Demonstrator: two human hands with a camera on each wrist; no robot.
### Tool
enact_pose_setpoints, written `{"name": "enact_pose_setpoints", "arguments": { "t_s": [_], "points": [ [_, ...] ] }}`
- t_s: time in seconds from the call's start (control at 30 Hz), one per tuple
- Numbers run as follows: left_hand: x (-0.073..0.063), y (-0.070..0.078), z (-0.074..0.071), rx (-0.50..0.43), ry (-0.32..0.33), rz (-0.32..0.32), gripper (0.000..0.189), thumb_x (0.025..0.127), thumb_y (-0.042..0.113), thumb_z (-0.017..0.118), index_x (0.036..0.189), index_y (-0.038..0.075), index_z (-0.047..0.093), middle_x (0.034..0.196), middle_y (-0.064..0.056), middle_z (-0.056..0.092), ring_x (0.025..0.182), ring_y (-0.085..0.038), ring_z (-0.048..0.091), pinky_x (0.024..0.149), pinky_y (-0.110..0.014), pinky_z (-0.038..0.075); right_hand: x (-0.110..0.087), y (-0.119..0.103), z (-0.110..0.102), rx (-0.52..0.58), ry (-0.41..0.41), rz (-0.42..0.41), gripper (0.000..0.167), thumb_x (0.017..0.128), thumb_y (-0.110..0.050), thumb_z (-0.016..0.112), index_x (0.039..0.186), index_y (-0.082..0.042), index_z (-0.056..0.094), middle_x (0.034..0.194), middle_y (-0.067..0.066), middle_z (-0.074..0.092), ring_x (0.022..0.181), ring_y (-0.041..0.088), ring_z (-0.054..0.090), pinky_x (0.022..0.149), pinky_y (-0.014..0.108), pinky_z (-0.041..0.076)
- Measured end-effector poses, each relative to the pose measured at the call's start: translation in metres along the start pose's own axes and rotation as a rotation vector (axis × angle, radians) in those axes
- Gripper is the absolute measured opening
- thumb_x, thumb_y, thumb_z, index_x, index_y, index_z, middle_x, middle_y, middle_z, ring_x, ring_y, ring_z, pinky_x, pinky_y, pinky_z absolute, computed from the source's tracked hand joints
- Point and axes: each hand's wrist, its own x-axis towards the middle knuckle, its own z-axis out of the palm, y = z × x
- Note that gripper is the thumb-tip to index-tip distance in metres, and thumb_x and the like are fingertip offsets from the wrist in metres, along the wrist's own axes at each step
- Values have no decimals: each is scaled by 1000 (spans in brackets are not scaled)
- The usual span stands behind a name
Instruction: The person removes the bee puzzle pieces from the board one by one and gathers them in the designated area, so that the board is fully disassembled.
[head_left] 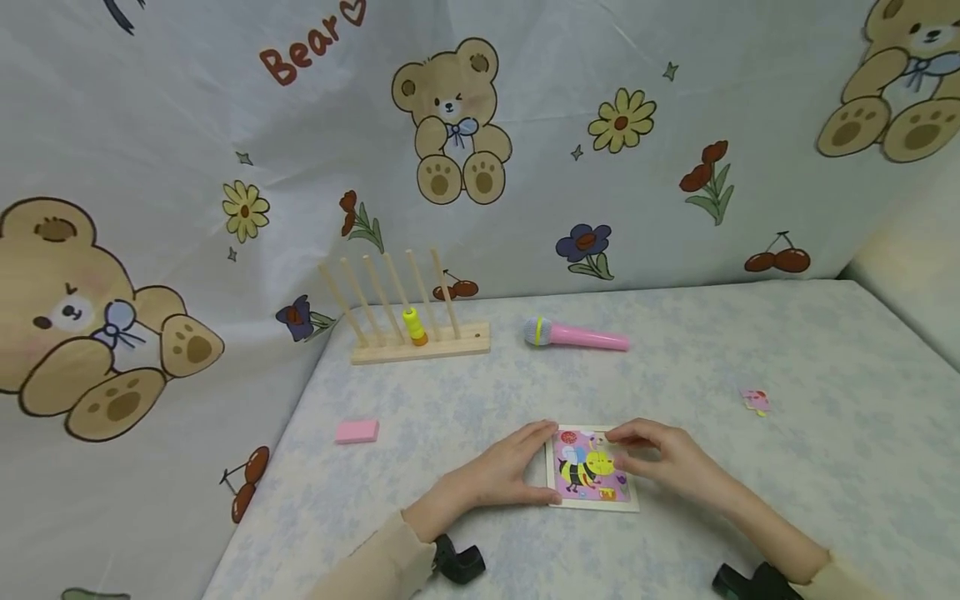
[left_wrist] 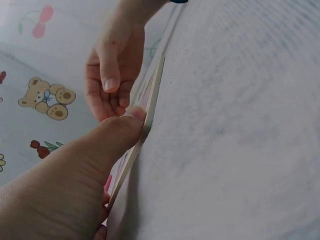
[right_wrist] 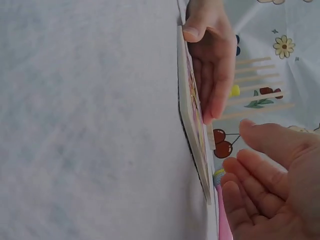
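Note:
A small square jigsaw puzzle (head_left: 581, 467) with a bee picture lies in a pale wooden frame (head_left: 600, 505) on the table. My left hand (head_left: 504, 467) holds the frame from its left side, thumb at the near corner and fingertips at the far corner. In the left wrist view the thumb (left_wrist: 134, 113) presses on the frame's edge. Over the puzzle's right side hovers my right hand (head_left: 671, 458), fingers loosely bent. The right wrist view shows nothing between its thumb and fingers (right_wrist: 255, 172). A loose pink puzzle piece (head_left: 756, 402) lies farther right.
Behind the puzzle lies a pink toy microphone (head_left: 581, 335). To its left stands a wooden peg rack (head_left: 450, 343) with yellow beads (head_left: 412, 323) on one peg. A pink block (head_left: 357, 431) sits left of my left hand. A bear-print cloth (head_left: 525, 233) hangs behind the table.

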Motion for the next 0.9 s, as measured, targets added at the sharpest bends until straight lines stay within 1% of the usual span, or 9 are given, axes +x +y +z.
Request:
{"name": "enact_pose_setpoints", "arguments": {
  "t_s": [0.07,0.17,0.27,0.37,0.47,0.57,0.7,0.9],
  "points": [
    [1,1,1,3,0,7,92,83,58,62,150,10,22,153,-3,23,138,-13,21,109,-30,25,-3,6,3,-29,22,-1,30,86,-26,71,112,-12,66,110,-1,64,96,16,59,83,30,51],
    [2,2,3,11,-1,16,92,83,57,63,150,8,23,152,-4,25,138,-13,21,109,-29,24,-9,14,8,-70,58,-27,26,84,-26,73,109,-18,68,108,-7,64,95,11,57,82,25,49],
    [1,3,4,15,6,13,91,82,56,64,149,8,24,152,-4,26,138,-13,22,109,-29,25,-11,19,13,-113,93,-91,22,83,-24,74,105,-22,70,106,-10,64,95,9,56,81,23,48],
    [1,2,6,7,10,14,92,82,57,64,150,9,24,152,-4,25,138,-13,23,109,-29,25,-13,19,14,-165,113,-138,22,82,-21,76,103,-24,70,103,-13,63,95,8,55,81,23,48],
    [1,2,8,-4,5,13,92,82,58,63,150,9,24,152,-4,25,138,-13,23,108,-30,26,-15,18,14,-211,113,-158,25,81,-19,77,104,-23,70,104,-13,62,96,8,55,81,24,49],
    [1,2,8,-4,-1,10,92,82,58,62,150,9,23,152,-4,25,138,-14,23,108,-31,27,-16,17,14,-239,127,-171,28,79,-20,78,105,-22,69,105,-12,62,97,9,55,80,26,50],
    [1,1,6,-5,4,17,92,83,57,63,150,9,23,152,-4,24,138,-14,22,108,-31,27,-14,16,14,-248,144,-187,29,78,-22,79,105,-22,69,105,-11,62,96,10,56,80,27,50],
    [0,0,0,-2,14,26,91,83,55,64,150,8,23,152,-5,25,137,-14,24,108,-31,27,-9,15,15,-230,153,-202,26,79,-19,78,104,-22,68,105,-12,62,96,9,57,81,25,49]
  ]
}}
